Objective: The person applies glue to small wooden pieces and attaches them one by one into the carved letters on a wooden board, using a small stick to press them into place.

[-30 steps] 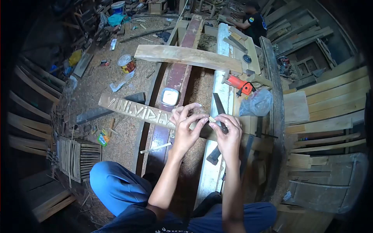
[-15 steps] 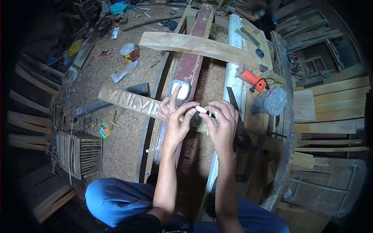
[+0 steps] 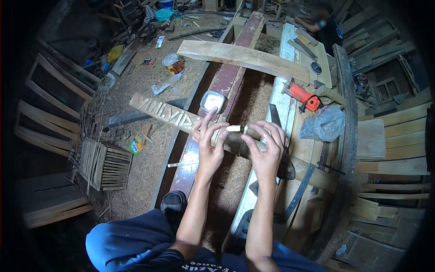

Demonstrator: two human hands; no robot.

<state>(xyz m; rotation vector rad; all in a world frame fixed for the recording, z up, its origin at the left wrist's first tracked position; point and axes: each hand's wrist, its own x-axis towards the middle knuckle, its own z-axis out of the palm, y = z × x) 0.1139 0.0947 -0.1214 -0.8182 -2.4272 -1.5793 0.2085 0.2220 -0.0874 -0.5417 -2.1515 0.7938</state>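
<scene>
Since earlier: left hand (image 3: 209, 144) off white tub (image 3: 212, 101). Left hand and right hand (image 3: 268, 147) both pinched on small pale piece (image 3: 234, 128) over lettered plank (image 3: 165, 115). Advise: align squarely, press evenly.

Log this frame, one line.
left hand | right hand | fingertips meet at small pale piece | over lettered plank | grip unclear

I have a single view, a wide fisheye worn on the person's head, facing forward and steeply down. It sits close above both forearms, which enter from 6 o'clock. The left hand (image 3: 209, 145) and right hand (image 3: 267, 152) meet near frame centre over the lettered plank (image 3: 163, 113). A blue-clad knee (image 3: 122, 245) fills 7 o'clock, a second person (image 3: 324, 27) sits far off at 1 o'clock, and the corners are vignetted black.
</scene>
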